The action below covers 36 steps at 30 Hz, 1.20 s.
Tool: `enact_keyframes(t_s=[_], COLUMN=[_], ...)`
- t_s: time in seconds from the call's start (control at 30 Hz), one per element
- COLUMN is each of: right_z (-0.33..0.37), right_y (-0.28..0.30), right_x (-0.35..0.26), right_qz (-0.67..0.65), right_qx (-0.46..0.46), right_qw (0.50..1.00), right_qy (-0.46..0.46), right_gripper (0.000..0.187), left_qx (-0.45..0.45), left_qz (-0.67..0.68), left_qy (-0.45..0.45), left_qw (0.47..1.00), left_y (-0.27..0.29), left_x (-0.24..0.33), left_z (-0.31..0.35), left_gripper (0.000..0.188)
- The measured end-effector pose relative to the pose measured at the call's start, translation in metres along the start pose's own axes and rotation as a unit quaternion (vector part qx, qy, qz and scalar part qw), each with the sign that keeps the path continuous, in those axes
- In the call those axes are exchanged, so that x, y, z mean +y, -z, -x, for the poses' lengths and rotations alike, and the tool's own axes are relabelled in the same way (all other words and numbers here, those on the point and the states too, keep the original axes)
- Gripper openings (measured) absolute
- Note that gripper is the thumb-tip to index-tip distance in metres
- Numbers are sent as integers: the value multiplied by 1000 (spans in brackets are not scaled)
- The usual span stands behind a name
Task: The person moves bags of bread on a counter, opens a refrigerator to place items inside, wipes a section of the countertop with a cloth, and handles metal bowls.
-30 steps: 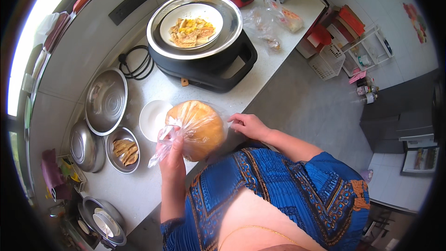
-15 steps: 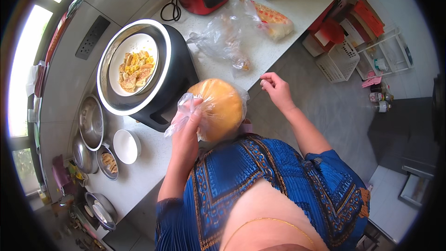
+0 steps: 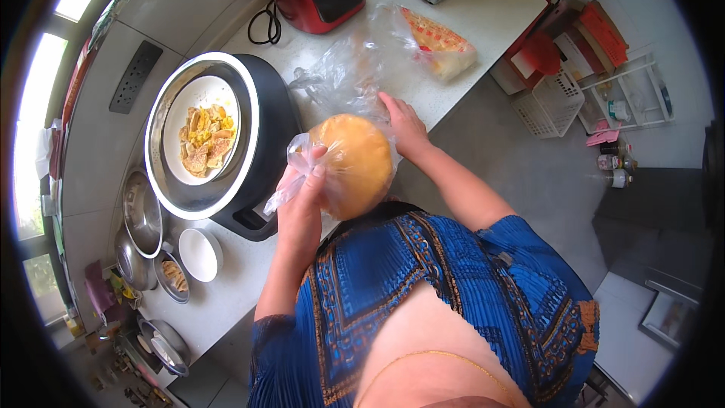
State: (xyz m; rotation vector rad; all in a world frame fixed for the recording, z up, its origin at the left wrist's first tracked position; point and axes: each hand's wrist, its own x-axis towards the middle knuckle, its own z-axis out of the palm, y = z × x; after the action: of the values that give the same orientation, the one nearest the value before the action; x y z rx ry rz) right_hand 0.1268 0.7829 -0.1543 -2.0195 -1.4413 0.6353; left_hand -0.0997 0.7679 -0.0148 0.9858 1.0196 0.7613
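My left hand (image 3: pixel 300 204) is closed around the gathered neck of a clear plastic bag (image 3: pixel 302 157). Inside that bag is a round, golden-yellow bread or cake (image 3: pixel 353 162), held above the counter's edge in front of my body. Just to its upper right, my right hand (image 3: pixel 408 130) has its fingers stretched out and holds nothing I can see; whether it touches the bag is unclear. Beyond its fingertips a crumpled clear plastic bag (image 3: pixel 340 68) lies on the counter, beside a red-and-yellow printed food package (image 3: pixel 445 45).
A black cooker with a silver rim (image 3: pixel 245 177) holds a white plate of egg and browned pieces (image 3: pixel 205 143). Left of it sit a white bowl (image 3: pixel 201 255) and metal bowls (image 3: pixel 143 211). Behind is a red-and-black appliance (image 3: pixel 321 0). A white basket (image 3: pixel 550 106) stands at the right.
My right hand has moved left and forward, toward the bagged round food and the crumpled bag, its curled fingers now stretched out. My left hand keeps its grip on the bag's neck.
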Motion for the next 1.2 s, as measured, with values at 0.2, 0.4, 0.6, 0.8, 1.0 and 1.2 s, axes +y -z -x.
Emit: enact_keyframes(t_s=[0.2, 0.4, 0.6, 0.8, 1.0, 1.2], right_z=[-17, -36, -59, -75, -79, -92], right_y=[-2, 4, 54, 82, 67, 77], right_x=[16, 38, 47, 75, 93, 114], right_qz=[-34, -156, -349, -384, -293, -254], right_qx=[-5, -64, -168, -167, -114, -54], right_qw=[999, 985, 920, 907, 949, 965], right_qy=[-15, -24, -66, -44, 10, -35], right_gripper=[62, 66, 69, 64, 58, 50], left_qx=[-12, 26, 125, 201, 221, 229], left_qz=[-20, 31, 56, 75, 103, 130], left_qy=[36, 3, -29, -37, -55, -47], left_qw=[999, 999, 990, 976, 968, 964], left_y=[4, -14, -40, -71, -81, -71], left_x=[6, 7, -8, -22, -51, -73], left_z=[-20, -37, -59, -88, -121, -139], left_gripper=[42, 39, 39, 39, 38, 39])
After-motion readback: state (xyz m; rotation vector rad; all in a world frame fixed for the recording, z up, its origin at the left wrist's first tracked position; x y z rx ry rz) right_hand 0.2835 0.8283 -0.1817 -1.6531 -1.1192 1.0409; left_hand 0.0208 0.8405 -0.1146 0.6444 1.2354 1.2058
